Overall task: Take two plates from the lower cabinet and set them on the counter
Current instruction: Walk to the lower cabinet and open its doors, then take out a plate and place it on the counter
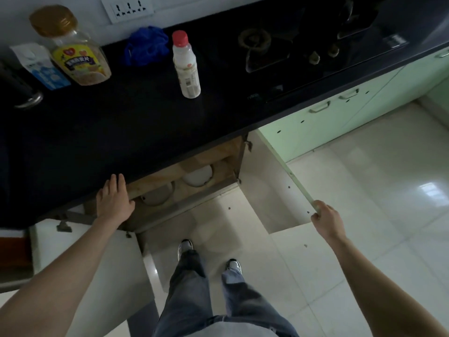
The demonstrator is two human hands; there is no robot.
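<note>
Stood at a dark counter (102, 132), looking down past its front edge into the open lower cabinet (194, 190). Both doors swung out: right door (274, 190) wide open, left door (97, 259) partly cut off by the left forearm.

Left hand (114, 200) laid flat against the counter's front edge, fingers spread and pointing up, thumb out toward the cabinet mouth; gripped nothing. Right hand (325, 217) pinched closed on the outer edge of the right door, near its lower corner.

Inside the cabinet, on a wooden shelf, saw one white plate (197, 177) toward the right, only its front arc showing under the counter's overhang. Left of it, a second round rim (159, 197), dim and half hidden; could not tell whether plate or bowl. Deeper shelf space lost in shadow.

On the counter, toward the back edge: a red-capped bottle (185, 66), a blue cloth (147, 46), a gold-lidded jar (75, 52), a carton (40, 66). At the far left edge, a dark object with a metal rim, cut off and unclear. Gas hob (279, 47) at the right end, very dark, burner details hard to read.

Below, jeans and two sneakers on pale floor tiles (364, 181).
</note>
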